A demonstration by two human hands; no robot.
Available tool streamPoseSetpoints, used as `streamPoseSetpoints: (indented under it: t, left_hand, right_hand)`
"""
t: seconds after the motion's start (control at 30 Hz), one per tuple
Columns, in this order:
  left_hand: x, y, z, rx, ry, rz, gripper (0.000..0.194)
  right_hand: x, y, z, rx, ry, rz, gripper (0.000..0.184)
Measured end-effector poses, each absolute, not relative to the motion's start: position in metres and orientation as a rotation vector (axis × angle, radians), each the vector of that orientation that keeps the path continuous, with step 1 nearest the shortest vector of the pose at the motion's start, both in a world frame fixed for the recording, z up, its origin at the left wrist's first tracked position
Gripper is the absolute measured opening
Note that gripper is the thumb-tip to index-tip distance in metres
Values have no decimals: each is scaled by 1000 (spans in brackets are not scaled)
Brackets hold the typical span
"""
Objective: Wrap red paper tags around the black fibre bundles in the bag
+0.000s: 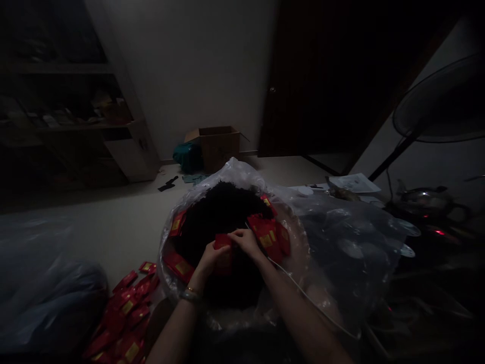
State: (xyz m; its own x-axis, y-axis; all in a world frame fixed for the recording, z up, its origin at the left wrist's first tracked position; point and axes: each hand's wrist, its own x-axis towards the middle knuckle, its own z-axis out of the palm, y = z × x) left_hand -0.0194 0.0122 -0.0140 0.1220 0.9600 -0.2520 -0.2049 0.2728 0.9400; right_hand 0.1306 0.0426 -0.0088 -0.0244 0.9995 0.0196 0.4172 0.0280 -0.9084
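My left hand is closed on a small red packet, held upright over a heap of dark, loose, leaf-like material. Beside it, the fingers of my right hand pinch the packet's top right edge. The heap fills a round container lined with clear plastic. Several red packets with gold labels lie on the heap's right side, and more red packets rest along its left rim. A thin white cord or stick runs beneath my right forearm. Dim light hides finer detail.
Many red packets are piled at the lower left, near a large plastic bag. A cardboard box stands by the wall. To the right are a plastic sheet, a kettle and a fan.
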Motion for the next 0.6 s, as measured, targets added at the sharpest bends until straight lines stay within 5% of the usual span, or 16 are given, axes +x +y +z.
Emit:
streamPoseSetpoints:
  t: [0.27,0.6]
  left_hand:
    - [-22,13,-18,771,1085,1080,50]
    - [-24,13,-17,808,1054,1037,44]
  right_hand:
    - [157,33,-28,-2177,-1869,299,63]
    - [179,47,-3,-1693,-1760,730,45]
